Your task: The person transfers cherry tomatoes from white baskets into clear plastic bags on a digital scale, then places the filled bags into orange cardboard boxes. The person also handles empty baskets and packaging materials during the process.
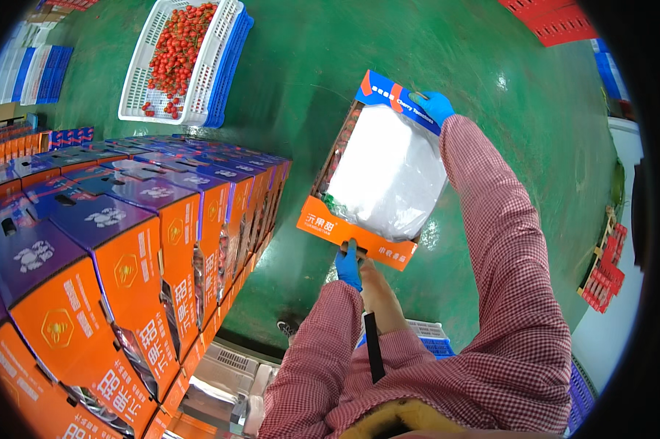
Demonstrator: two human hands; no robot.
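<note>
An open cardboard carton (pixel 357 236), orange at the near end and blue at the far end, is held in front of me above the floor. A sheet of clear and white plastic (pixel 384 170) covers most of its top, and red cherry tomatoes show along its left side. My left hand (pixel 350 266), in a blue glove, grips the near orange end at the hand hole. My right hand (pixel 434 107), also blue-gloved, holds the far blue end, its fingertips over the edge.
Rows of stacked orange and purple cartons (pixel 127 263) fill the left. A white plastic crate (pixel 198 88) of cherry tomatoes sits on a blue one at the upper left. Red crates (pixel 560 22) stand at the upper right; small red boxes (pixel 604 274) lie at the right.
</note>
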